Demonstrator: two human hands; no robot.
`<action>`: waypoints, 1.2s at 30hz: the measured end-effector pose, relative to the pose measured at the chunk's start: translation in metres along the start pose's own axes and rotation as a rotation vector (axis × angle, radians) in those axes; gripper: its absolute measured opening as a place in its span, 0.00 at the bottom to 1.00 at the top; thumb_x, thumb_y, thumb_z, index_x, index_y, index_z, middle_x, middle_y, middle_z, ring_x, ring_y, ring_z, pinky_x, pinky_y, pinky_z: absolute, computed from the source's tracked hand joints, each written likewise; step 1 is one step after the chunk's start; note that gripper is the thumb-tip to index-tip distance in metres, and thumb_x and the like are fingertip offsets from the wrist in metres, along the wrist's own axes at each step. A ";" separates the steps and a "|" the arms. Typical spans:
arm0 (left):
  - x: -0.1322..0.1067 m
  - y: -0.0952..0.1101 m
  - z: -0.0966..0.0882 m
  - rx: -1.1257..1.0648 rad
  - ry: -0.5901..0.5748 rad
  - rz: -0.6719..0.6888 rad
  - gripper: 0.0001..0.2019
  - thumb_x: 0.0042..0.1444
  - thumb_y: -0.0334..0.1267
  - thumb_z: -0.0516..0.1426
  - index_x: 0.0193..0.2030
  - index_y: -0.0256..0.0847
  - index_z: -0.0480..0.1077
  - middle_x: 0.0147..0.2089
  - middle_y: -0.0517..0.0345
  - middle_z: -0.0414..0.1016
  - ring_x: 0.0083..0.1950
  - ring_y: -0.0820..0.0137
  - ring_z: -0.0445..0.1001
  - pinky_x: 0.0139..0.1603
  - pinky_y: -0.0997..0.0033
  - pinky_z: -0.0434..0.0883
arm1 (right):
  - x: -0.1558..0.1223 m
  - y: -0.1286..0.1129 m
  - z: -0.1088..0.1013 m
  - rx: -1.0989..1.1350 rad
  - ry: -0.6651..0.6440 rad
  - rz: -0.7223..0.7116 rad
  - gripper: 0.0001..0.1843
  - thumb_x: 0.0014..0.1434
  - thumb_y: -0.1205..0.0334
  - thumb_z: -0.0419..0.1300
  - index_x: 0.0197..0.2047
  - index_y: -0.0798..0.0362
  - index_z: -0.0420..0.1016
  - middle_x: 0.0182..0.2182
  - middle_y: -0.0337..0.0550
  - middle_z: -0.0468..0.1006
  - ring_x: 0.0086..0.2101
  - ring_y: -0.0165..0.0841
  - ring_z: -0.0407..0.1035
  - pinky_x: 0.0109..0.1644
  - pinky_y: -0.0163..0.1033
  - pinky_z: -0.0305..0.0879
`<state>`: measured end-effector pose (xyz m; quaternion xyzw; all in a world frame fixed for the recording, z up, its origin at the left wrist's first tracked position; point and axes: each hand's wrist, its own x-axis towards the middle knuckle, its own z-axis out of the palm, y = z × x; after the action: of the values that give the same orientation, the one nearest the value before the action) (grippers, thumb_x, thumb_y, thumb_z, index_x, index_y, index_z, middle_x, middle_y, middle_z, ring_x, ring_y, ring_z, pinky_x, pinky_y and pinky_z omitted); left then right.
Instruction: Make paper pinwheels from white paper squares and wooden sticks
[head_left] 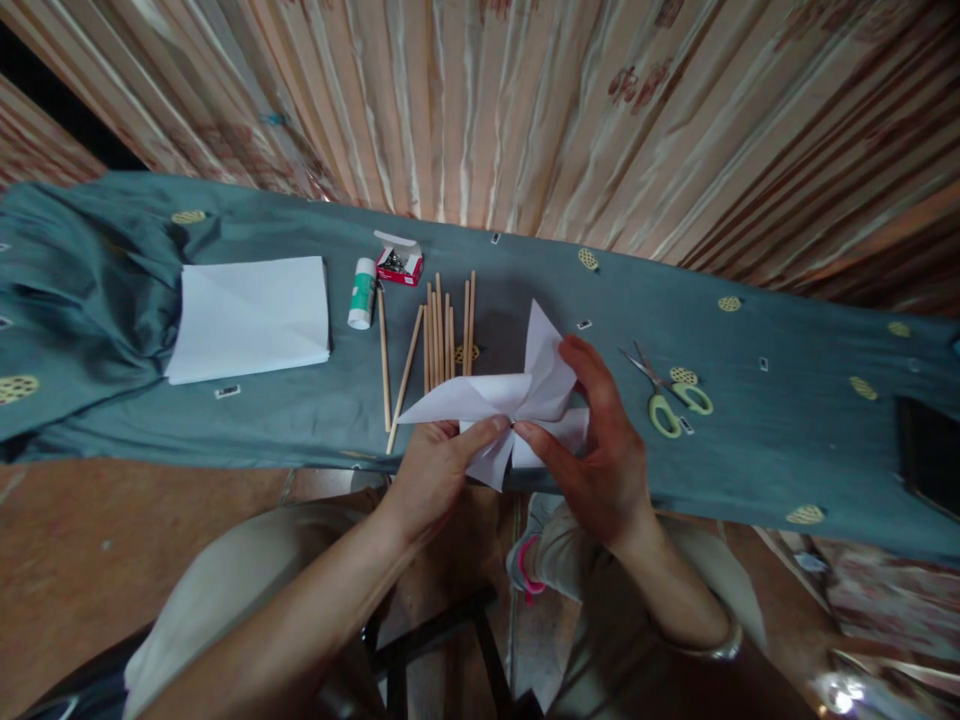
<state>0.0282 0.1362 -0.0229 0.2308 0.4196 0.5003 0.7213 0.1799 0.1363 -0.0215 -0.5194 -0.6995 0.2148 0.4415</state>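
Both hands hold a white paper pinwheel (517, 395) over the near edge of a table draped in a teal cloth (787, 400). My left hand (439, 470) pinches the pinwheel's centre from the lower left, thumb pressed on the middle. My right hand (600, 450) grips it from the right, fingers curled behind the folded blades and thumb meeting the centre. Several wooden sticks (439, 335) lie just behind the pinwheel on the cloth.
A stack of white paper sheets (251, 315) lies at the left. A glue stick (362, 292) and a small red box of pins (400, 262) sit beyond the sticks. Yellow-green scissors (671, 395) lie to the right. A dark object (930, 450) sits at the far right.
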 end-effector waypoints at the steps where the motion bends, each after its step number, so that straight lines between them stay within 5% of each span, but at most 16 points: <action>1: 0.000 0.000 0.000 0.004 0.001 -0.001 0.10 0.45 0.37 0.68 0.36 0.39 0.79 0.37 0.55 0.82 0.38 0.65 0.78 0.45 0.64 0.71 | 0.000 0.001 0.000 0.029 -0.002 0.025 0.38 0.58 0.58 0.64 0.68 0.44 0.54 0.68 0.49 0.56 0.66 0.45 0.53 0.67 0.57 0.55; 5: 0.000 0.000 -0.001 0.030 0.000 -0.002 0.11 0.46 0.37 0.67 0.37 0.37 0.79 0.37 0.53 0.82 0.40 0.65 0.78 0.46 0.67 0.71 | -0.001 0.003 0.002 0.098 0.018 0.083 0.44 0.56 0.59 0.65 0.70 0.46 0.48 0.69 0.48 0.53 0.66 0.44 0.53 0.67 0.51 0.58; 10: -0.001 0.000 0.001 0.043 0.025 -0.027 0.14 0.45 0.38 0.67 0.40 0.38 0.79 0.37 0.54 0.82 0.43 0.64 0.78 0.45 0.67 0.71 | 0.000 0.000 0.001 0.149 -0.047 0.217 0.43 0.55 0.58 0.65 0.70 0.47 0.50 0.64 0.50 0.65 0.58 0.43 0.67 0.59 0.49 0.69; 14: -0.001 0.000 0.002 0.038 0.031 -0.062 0.13 0.44 0.38 0.67 0.38 0.38 0.80 0.34 0.55 0.82 0.42 0.65 0.78 0.44 0.67 0.71 | 0.002 -0.004 -0.003 0.085 -0.070 0.249 0.39 0.53 0.57 0.65 0.66 0.50 0.58 0.53 0.48 0.77 0.48 0.42 0.75 0.50 0.45 0.74; 19: -0.001 -0.002 0.000 0.030 0.015 -0.048 0.09 0.44 0.36 0.67 0.35 0.39 0.80 0.32 0.58 0.82 0.35 0.71 0.76 0.43 0.71 0.70 | 0.002 -0.005 -0.005 0.030 -0.085 0.265 0.33 0.53 0.54 0.65 0.62 0.52 0.66 0.48 0.47 0.81 0.44 0.42 0.77 0.43 0.43 0.76; 25: -0.001 -0.001 0.000 -0.019 -0.007 -0.074 0.08 0.44 0.35 0.68 0.33 0.40 0.81 0.30 0.59 0.82 0.33 0.74 0.75 0.40 0.74 0.70 | 0.000 -0.001 -0.004 0.019 -0.093 0.231 0.29 0.55 0.53 0.64 0.59 0.52 0.70 0.41 0.46 0.83 0.40 0.41 0.78 0.41 0.42 0.75; 36: -0.001 -0.001 -0.001 -0.054 -0.021 -0.088 0.08 0.43 0.35 0.68 0.34 0.40 0.81 0.30 0.58 0.82 0.32 0.74 0.76 0.36 0.75 0.71 | 0.000 0.000 -0.004 -0.040 -0.096 0.177 0.25 0.56 0.54 0.63 0.57 0.49 0.72 0.45 0.46 0.82 0.40 0.40 0.77 0.45 0.45 0.74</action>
<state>0.0277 0.1351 -0.0235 0.1977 0.4080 0.4769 0.7530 0.1834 0.1355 -0.0198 -0.5769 -0.6754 0.2638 0.3761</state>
